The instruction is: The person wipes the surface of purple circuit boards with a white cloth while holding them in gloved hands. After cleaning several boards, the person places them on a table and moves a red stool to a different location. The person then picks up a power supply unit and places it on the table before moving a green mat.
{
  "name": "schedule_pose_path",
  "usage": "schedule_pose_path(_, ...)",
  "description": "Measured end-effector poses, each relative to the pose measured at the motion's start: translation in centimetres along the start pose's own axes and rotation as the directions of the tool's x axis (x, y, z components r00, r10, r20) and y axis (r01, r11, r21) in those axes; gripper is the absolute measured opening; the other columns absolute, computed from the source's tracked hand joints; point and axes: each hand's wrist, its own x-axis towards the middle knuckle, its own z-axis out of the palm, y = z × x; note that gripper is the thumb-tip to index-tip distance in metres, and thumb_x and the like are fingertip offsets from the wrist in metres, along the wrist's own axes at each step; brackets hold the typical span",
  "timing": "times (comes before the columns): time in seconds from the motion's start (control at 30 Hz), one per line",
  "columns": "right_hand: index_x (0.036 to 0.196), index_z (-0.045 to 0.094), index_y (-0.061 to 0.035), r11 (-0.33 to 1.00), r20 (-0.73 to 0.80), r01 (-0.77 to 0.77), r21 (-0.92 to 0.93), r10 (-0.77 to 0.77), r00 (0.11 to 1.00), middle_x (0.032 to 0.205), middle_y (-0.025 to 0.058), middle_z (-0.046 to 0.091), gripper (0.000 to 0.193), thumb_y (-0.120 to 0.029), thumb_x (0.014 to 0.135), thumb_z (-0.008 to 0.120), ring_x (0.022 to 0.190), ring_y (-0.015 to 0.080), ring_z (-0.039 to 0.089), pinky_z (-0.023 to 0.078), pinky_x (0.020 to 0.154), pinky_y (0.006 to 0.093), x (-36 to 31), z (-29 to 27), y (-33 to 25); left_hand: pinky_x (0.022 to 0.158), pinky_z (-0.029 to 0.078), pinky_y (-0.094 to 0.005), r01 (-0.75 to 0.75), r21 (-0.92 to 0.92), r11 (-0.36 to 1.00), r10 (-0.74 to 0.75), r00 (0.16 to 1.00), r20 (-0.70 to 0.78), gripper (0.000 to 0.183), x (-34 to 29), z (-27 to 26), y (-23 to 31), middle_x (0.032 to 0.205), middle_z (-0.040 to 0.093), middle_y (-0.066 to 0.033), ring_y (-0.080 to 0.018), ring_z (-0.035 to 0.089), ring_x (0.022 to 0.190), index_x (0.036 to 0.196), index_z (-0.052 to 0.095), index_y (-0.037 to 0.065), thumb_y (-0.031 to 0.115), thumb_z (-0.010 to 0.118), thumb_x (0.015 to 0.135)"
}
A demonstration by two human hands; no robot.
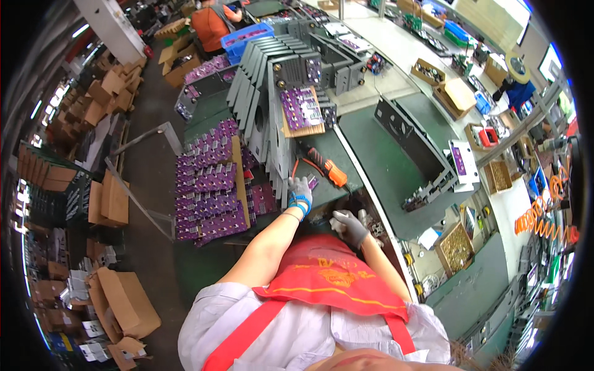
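Note:
My left hand (300, 190), in a grey glove with a blue cuff, has its fingers closed at the edge of a small purple circuit board (313, 182). It lies beside the lower end of the stacked grey metal frames (260, 102). My right hand (352, 229), also in a grey glove, is curled in front of my apron, above an open space with metal parts (375, 230); whatever its fingers hold is hidden. Ahead of my left hand, an orange and black power screwdriver (335, 174) rests on the green bench.
Rows of purple boards (207, 182) lie at left, with more on cardboard (303, 111) against the frames. A dark metal frame (414, 145) stands on the right bench near a box of small fasteners (456, 248). Another person (210, 28) in orange is at the far end.

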Motion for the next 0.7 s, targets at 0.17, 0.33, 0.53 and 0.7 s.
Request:
schedule_pose_path(0.17,0.113,0.058,-0.0175,0.906,-0.039,-0.121,0.406,0.149,0.988,0.106,0.003,0.066,0.028,-0.028,0.088,0.056,0.094,0.0196,0.062,0.044,0.072,0.0385,-5.5,0.2,0.7,0.098,0.041,-0.048,-0.35,-0.463,0.814,0.281,0.936,-0.214,0.042,-1.8,-8.8,4.3,0.124,0.053,-0.0212,-0.0385,0.05,0.117,0.121,0.052,0.004,0.021,0.059,0.084)
schedule_pose_path(0.33,0.139,0.038,-0.0143,0.947,-0.174,0.124,0.297,-0.074,0.982,0.111,0.0134,0.063,0.059,-0.018,0.085,0.062,0.099,0.0265,0.063,0.052,0.08,0.041,-9.0,0.0,4.5,0.112,0.022,-0.0532,-0.338,0.177,0.924,0.382,0.833,-0.4,0.037,0.8,-17.7,2.7,0.121,0.057,-0.0204,-0.0414,0.044,0.125,0.114,0.059,0.003,0.027,0.057,0.086)
schedule_pose_path(0.53,0.113,0.053,-0.0025,0.677,-0.141,0.531,0.511,-0.543,0.828,0.093,0.0044,0.058,0.039,-0.024,0.085,0.07,0.081,0.0107,0.055,0.044,0.069,0.0245,-14.0,1.4,7.4,0.07,0.048,-0.0457,-0.411,0.709,0.572,0.688,0.711,-0.143,0.021,7.6,-15.1,-5.5,0.069,0.065,-0.0101,-0.0308,0.059,0.063,0.067,0.07,0.014,0.024,0.056,0.079)
schedule_pose_path(0.7,0.114,0.056,-0.011,0.406,-0.768,0.801,0.44,-0.293,0.57,0.109,0.0039,0.063,0.026,-0.029,0.096,0.057,0.09,0.0125,0.06,0.05,0.083,0.0273,-19.9,6.3,15.5,0.09,0.044,-0.0447,-0.49,0.506,0.71,0.515,0.851,0.102,0.03,8.0,-21.7,-7.6,0.093,0.069,-0.0186,-0.0386,0.065,0.08,0.09,0.072,0.008,0.036,0.06,0.087)
